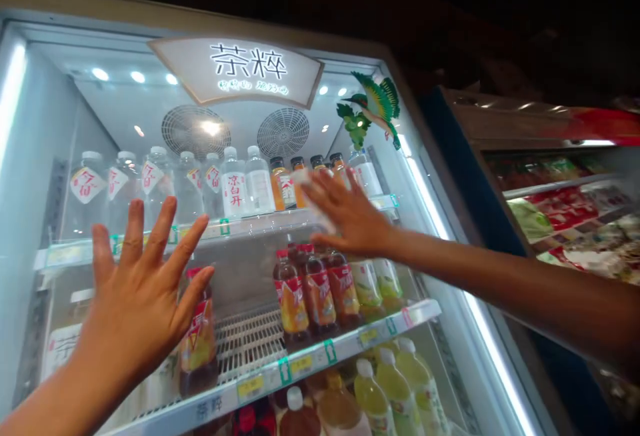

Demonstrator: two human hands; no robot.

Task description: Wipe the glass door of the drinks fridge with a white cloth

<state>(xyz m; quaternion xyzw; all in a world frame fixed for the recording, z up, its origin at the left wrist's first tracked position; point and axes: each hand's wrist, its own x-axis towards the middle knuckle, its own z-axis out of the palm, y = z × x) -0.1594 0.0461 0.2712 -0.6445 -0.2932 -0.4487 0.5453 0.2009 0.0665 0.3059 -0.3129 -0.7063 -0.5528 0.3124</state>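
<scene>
Gently press blurred white cloth (pixel 301 177) flat under open right hand (pixel 353 223), in front of upper shelf (pixel 260 224) in drinks cooler (pixel 150 16); for balance, use left hand (pixel 133 306), open and empty, with fingers spread.

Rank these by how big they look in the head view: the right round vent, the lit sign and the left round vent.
1. Lit sign
2. Left round vent
3. Right round vent
</scene>
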